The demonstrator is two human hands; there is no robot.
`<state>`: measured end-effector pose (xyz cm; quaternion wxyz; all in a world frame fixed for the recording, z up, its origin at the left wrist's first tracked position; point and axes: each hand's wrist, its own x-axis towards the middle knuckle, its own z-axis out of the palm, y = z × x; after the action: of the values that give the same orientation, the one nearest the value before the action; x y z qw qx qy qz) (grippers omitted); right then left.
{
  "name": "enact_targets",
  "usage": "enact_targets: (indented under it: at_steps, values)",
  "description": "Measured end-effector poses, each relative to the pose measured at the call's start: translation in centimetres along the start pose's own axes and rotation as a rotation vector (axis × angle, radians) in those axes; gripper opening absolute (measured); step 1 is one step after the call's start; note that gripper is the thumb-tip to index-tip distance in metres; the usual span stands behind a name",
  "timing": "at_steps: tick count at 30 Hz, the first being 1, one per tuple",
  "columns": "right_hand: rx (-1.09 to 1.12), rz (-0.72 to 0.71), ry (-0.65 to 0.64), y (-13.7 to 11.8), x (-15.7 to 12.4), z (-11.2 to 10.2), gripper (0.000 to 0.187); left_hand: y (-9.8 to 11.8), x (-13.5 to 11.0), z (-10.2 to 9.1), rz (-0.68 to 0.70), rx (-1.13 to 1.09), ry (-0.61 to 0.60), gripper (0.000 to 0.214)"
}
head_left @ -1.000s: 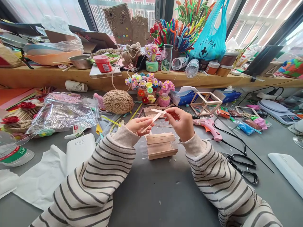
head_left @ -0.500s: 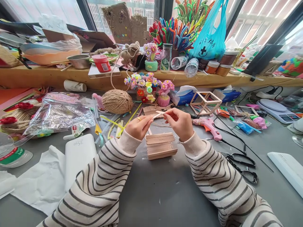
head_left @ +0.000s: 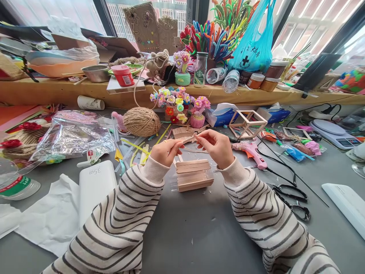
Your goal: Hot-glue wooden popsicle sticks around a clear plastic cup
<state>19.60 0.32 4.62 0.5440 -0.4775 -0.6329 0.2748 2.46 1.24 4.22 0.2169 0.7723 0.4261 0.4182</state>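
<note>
Between my hands is a thin wooden craft stick [head_left: 188, 140], held level above the table. My left hand [head_left: 164, 153] is closed, thumb and fingertips pinching the stick's left end. Closed in a pinch at its other end is my right hand [head_left: 218, 147]; a small pale bit shows at those fingertips, too small to make out. Just below lies a small structure of craft sticks [head_left: 192, 167], with clear film at its left side. More loose craft sticks [head_left: 180, 132] lie behind my hands, partly hidden by them.
To the right are a pink glue gun [head_left: 259, 156] with its cord, black scissors [head_left: 293, 199] and a wooden stick cube frame [head_left: 247, 125]. A twine ball [head_left: 142, 121] sits behind my left hand. A white power bank [head_left: 97, 186] and crumpled paper [head_left: 51, 217] lie left.
The stick has tilted to a flatter angle, and its right end now sits at my right fingertips with a small pale bit. Both hands have shifted only slightly.
</note>
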Motion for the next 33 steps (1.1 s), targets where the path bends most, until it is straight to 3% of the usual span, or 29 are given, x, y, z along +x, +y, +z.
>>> enact_targets:
  at_steps: [3, 7, 11, 19, 33]
  values:
    - [0.008, 0.006, 0.004, 0.1, 0.0, -0.1, 0.021, 0.0, 0.3, 0.0, -0.185, -0.276, -0.032, 0.028]
    - [-0.019, -0.028, -0.005, 0.2, 0.1, -0.2, 0.015, -0.6, 1.0, -0.1, -0.492, -0.638, -0.186, 0.041]
    - [-0.207, -0.137, -0.026, 0.2, 0.1, -0.3, 0.01, -0.9, 1.4, -0.4, -0.631, -0.753, -0.164, 0.04]
    - [-0.66, -0.453, 0.057, 0.7, -0.2, 0.3, 0.018, 0.5, 0.8, -0.4, -0.503, -0.635, -0.153, 0.027]
    - [-0.914, -0.503, 0.044, 1.3, -0.5, 0.6, 0.036, 0.1, 0.8, 0.0, -0.431, -0.535, -0.142, 0.028]
